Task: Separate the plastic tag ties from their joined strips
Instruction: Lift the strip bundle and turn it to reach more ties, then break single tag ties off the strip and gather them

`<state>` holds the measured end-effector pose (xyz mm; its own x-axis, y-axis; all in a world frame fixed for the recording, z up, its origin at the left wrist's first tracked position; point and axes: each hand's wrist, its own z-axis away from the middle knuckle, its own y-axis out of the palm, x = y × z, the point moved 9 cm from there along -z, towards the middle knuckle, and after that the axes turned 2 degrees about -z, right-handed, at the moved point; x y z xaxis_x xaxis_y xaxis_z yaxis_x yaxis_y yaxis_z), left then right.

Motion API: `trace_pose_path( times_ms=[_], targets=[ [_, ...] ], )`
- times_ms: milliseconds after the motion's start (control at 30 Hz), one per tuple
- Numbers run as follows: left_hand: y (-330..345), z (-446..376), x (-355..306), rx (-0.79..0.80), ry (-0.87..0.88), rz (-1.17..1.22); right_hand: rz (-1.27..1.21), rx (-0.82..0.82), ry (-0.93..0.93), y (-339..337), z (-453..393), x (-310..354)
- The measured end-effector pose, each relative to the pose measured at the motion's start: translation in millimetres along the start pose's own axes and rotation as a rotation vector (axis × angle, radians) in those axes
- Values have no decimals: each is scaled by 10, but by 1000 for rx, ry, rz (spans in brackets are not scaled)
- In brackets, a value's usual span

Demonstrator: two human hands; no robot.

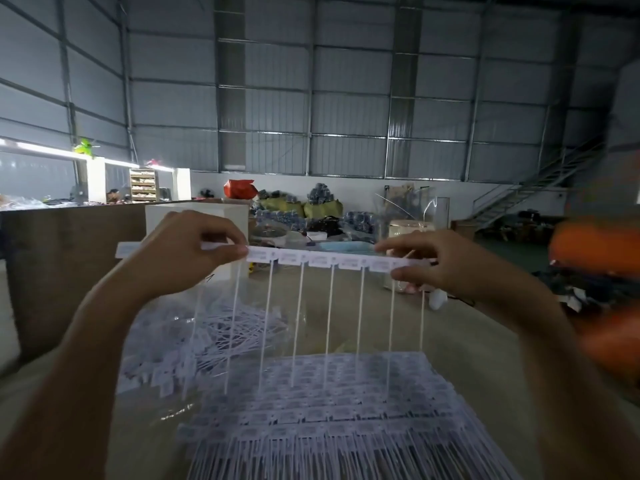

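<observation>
Fingers [221, 249] of both hands pinch raised strip [322, 259] ends, tails hanging.

White joined strip [322, 259] held level, ties hanging; loose ties [194, 344] heaped below-left.

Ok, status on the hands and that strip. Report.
Left hand and right hand pinch joined strip ends. Ties hang, unseparated. Loose pile, stacked strips below. Nothing blocking.

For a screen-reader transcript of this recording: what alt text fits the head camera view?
Two hands, left hand and right hand, pinch the ends of a white joined strip of tag ties held level, tails hanging down. Below lie a stack of joined strips and, to its left, a loose pile of ties.
</observation>
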<state>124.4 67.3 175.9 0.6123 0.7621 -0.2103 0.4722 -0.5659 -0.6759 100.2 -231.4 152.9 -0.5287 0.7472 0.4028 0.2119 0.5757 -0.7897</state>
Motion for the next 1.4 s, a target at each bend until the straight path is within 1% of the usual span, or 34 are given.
trace_pose_path(
  times_ms=[100, 167, 200, 267, 333, 367, 433, 500, 567, 633, 700, 767, 900, 967, 1067, 1167, 1400],
  targets=[
    [4, 23, 108, -20, -30, 60, -93, -86, -18, -64, 18, -48],
    [64, 10, 87, -63, -57, 26, -277, -137, -45, -48, 23, -22],
    [98, 4, -12, -99, -41, -2, -363, -152, -56, -18, 11, 3],
    [242, -8, -327, -122, 61, 56, -438, -169, -82, 77, -51, 79],
    [488, -23, -672, -62, 151, 138, -482, -165, -110, 206, -124, 169],
    [612, -25, -799, -43, 180, 132, -519, -158, -123, 276, -156, 212],
    [773, -15, -937, -65, 212, 74, -578, -170, -143, 365, -197, 252],
    [756, 5, -942, -147, 218, 15, -624, -214, -137, 378, -212, 230],
    [687, 29, -915, -216, 245, -16, -729, -248, -99, 361, -217, 161],
    [639, 64, -948, -271, 307, -71, -824, -254, -47, 362, -231, 103],
    [640, 109, -1035, -328, 382, -183, -847, -244, 6, 394, -247, 86],
    [645, 139, -1091, -359, 417, -236, -813, -211, 48, 438, -245, 99],
    [653, 137, -1049, -346, 400, -208, -683, -96, 75, 487, -201, 159],
    [650, 141, -1046, -355, 402, -204, -642, -92, 63, 472, -183, 196],
    [619, 143, -1048, -370, 396, -155, -546, -178, -18, 389, -175, 286],
    [603, 127, -1009, -354, 366, -121, -392, -286, -118, 294, -173, 406],
    [621, 89, -936, -305, 332, -29, -106, -379, -241, 275, -181, 478]
  ],
)
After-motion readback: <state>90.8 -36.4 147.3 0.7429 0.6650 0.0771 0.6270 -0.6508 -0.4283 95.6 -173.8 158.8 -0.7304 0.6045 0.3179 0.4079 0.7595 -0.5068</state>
